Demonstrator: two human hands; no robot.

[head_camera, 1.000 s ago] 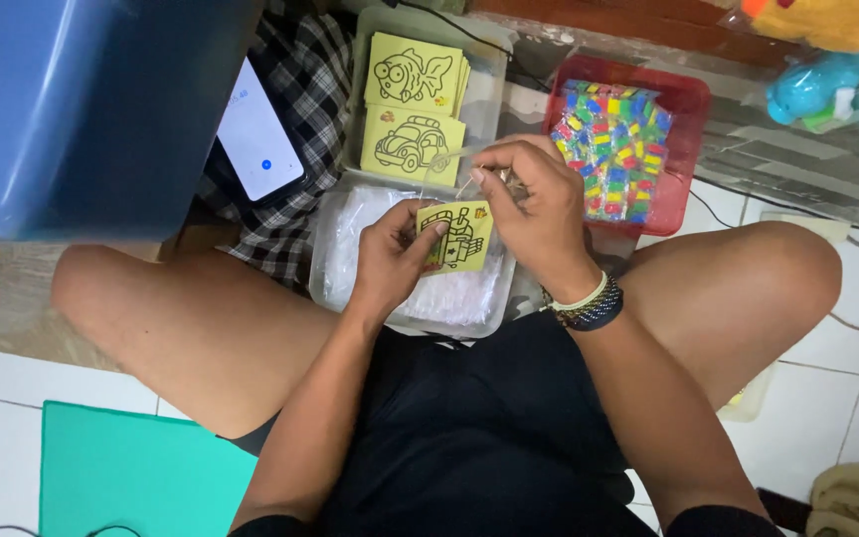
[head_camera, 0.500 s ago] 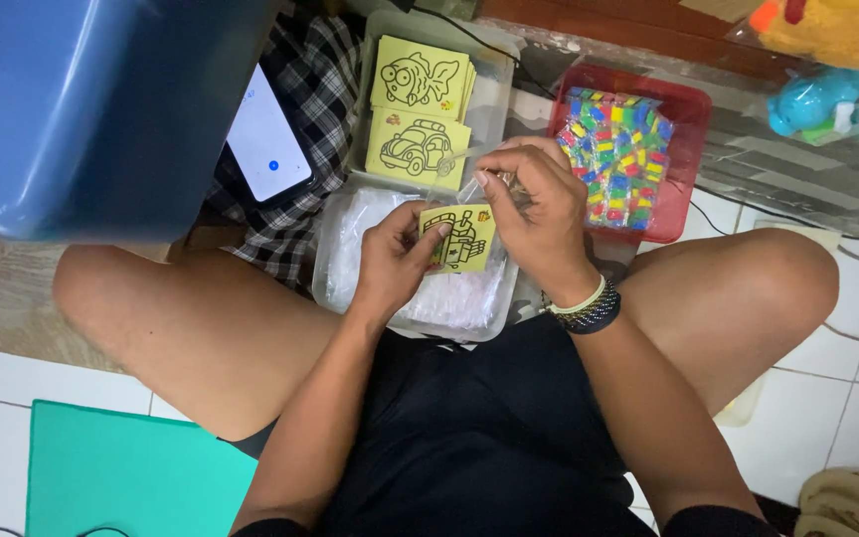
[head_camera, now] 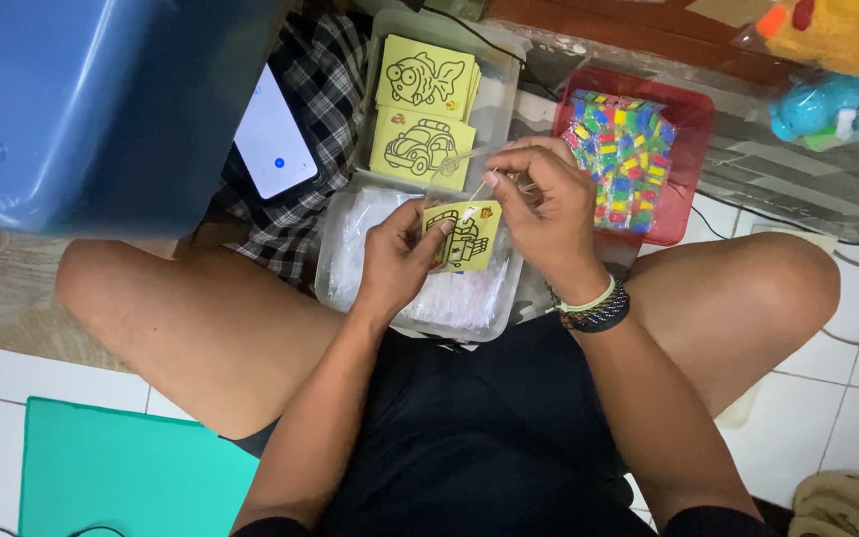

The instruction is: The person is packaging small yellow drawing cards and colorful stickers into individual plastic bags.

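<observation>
Left hand (head_camera: 398, 261) clamps a yellow picture card (head_camera: 463, 237); right hand (head_camera: 547, 204), at 2 o'clock, pinches a thin stick (head_camera: 470, 194).

The left hand (head_camera: 397, 261) covers the yellow card's (head_camera: 464, 237) nine-o'clock edge. The blue bin (head_camera: 101, 99) and stuffed toys (head_camera: 837, 60) run off the twelve-o'clock edge.

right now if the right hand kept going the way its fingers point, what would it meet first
The right hand points left and slightly up, so it would likely first meet the yellow car picture card in the clear tray, though depth is unclear.
</observation>
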